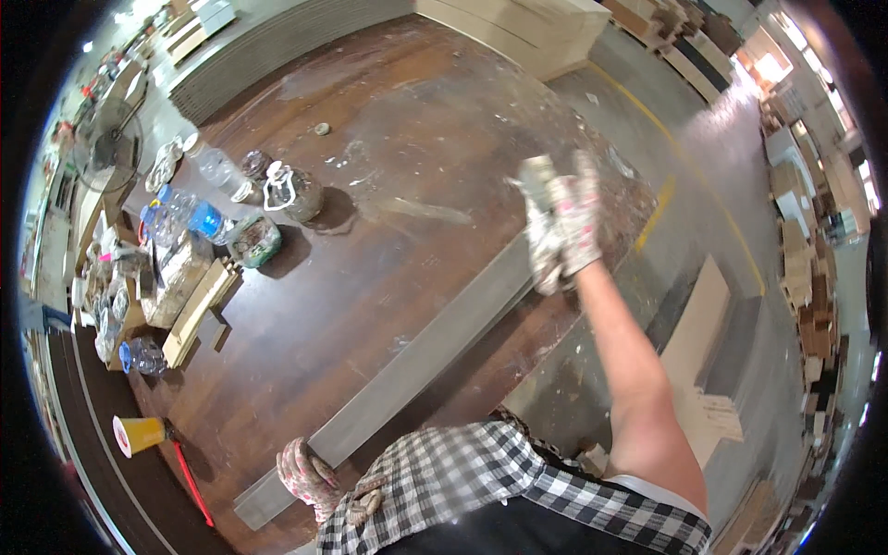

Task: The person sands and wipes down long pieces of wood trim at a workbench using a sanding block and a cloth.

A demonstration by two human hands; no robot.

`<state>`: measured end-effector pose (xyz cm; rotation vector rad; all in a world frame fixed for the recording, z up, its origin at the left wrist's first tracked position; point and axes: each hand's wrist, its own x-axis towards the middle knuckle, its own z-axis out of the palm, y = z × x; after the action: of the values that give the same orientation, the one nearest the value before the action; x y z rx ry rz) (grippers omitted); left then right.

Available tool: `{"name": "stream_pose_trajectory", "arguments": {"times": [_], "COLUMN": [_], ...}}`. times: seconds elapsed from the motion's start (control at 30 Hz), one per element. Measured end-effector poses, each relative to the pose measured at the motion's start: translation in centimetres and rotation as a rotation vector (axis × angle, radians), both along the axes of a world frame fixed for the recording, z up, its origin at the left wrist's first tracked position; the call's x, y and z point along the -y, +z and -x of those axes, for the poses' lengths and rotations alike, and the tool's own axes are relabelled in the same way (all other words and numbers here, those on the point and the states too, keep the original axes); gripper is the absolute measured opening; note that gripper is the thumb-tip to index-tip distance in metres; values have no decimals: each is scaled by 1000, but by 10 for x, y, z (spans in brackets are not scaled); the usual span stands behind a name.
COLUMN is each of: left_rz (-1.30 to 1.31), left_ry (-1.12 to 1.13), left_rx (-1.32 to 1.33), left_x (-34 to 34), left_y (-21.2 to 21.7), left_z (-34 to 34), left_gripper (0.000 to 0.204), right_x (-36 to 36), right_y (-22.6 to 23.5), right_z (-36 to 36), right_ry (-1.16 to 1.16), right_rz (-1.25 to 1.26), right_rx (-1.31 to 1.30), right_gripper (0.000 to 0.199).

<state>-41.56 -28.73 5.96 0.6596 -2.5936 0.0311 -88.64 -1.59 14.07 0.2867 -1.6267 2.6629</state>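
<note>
Left hand (308, 474) on grey board (416, 361)

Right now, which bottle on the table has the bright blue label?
The clear plastic bottle lying on its side at the table's left edge. The clear bottle beyond it shows no blue, and the jars beside them are squat and dark.

A long board (416, 361) lies slantwise across the worktable (370, 185), from the near left edge toward the far right. The left hand (310, 476) sits at its near end, the right hand (560, 227) at its far end. Left of the board, plastic bottles (199, 217) and jars (296, 192) cluster on the table, with wood offcuts (194, 310) just before them. A fan (109, 143) stands beyond the table's left edge.
</note>
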Motion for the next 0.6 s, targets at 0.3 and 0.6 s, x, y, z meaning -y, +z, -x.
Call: {"name": "stream_pose_trajectory", "arguments": {"times": [0.3, 0.6], "left_rz": [-3, -310], "left_ry": [-20, -273], "left_rx": [12, 326], "left_x": [0, -4], "left_y": [1, 41], "left_z": [-1, 29], "left_gripper": [26, 85], "right_x": [-13, -62], "right_y": [-60, -25], "right_z": [30, 46], "right_ry": [-140, -2], "right_rz": [-436, 170], "right_rx": [136, 61], "right_gripper": [80, 57]}}
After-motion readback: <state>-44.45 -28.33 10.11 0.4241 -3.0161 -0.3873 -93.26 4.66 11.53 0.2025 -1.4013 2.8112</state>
